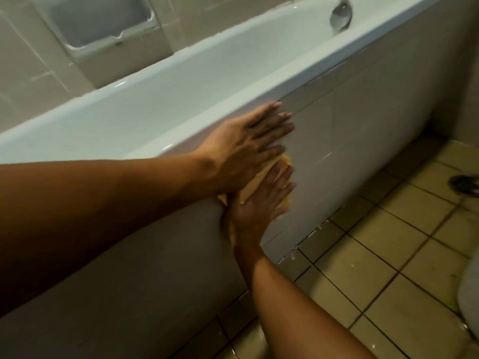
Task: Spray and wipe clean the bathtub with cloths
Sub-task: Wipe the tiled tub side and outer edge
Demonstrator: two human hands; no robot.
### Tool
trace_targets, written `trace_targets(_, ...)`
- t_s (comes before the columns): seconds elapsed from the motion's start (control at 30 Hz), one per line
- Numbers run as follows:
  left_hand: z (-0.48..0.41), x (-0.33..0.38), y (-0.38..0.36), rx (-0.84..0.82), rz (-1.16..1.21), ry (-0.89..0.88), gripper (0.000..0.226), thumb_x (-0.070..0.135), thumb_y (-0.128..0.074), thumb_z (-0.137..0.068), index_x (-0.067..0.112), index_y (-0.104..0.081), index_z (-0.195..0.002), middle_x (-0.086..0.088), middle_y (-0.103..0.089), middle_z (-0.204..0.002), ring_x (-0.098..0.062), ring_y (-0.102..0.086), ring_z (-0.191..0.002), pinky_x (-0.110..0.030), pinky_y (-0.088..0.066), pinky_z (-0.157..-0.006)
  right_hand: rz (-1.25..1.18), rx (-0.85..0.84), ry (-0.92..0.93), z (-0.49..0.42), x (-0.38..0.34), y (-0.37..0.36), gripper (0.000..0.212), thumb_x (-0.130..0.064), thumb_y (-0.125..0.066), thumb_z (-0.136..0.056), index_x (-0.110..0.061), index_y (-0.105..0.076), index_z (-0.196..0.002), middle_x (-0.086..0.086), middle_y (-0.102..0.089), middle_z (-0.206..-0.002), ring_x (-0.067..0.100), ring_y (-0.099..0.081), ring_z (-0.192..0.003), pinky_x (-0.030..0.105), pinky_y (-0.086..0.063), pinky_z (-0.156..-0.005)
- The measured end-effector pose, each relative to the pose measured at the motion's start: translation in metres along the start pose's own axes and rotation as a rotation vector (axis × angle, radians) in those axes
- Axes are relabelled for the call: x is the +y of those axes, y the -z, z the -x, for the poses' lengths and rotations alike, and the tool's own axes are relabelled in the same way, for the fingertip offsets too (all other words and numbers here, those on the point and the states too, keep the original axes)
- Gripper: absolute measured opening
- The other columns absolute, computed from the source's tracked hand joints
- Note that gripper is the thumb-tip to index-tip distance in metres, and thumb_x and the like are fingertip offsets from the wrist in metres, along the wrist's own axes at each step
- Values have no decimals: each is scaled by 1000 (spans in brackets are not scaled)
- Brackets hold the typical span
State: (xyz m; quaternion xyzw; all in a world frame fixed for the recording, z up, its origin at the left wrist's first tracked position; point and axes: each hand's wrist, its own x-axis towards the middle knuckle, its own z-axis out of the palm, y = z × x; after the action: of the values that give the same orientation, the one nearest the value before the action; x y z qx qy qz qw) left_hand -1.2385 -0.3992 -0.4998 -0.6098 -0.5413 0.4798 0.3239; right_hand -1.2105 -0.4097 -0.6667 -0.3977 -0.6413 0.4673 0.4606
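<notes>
The white bathtub (324,64) runs from lower left to upper right, with its white side panel (375,125) facing me. A yellow cloth (255,183) lies flat against that panel just below the rim. My left hand (246,143) reaches in from the left and presses on the cloth's upper part, fingers stretched out over the rim's edge and the panel. My right hand (259,203) comes up from below and lies flat on the cloth's lower part. Most of the cloth is hidden under both hands. No spray bottle is in view.
A recessed soap holder (98,24) sits in the tiled wall behind the tub. A chrome fitting (340,14) stands at the tub's far end. The beige tiled floor (388,255) has white drips along the panel's base, a floor drain (465,183), and a white toilet edge (469,301).
</notes>
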Motion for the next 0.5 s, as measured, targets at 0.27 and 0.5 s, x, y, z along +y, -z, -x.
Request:
trace_targets(0.27,-33,-2,7,34,-65,-7,63,53,-1,-103,29,18,-157,-11,31,-162,-36,32,-148,-58,21,-119,-117,62,-182,-32,24,9,108,-98,-7,-74,-35,9,-160,-9,19,-169,22,20,-156,73,3,-117)
trace_targets(0.5,-64,-10,14,43,-113,-1,65,59,-4,-101,34,15,-158,-10,26,-165,-38,27,-150,-59,19,-120,-129,113,-241,-41,57,6,103,-95,-17,-78,-38,7,-161,-12,13,-170,18,14,-157,65,9,-120)
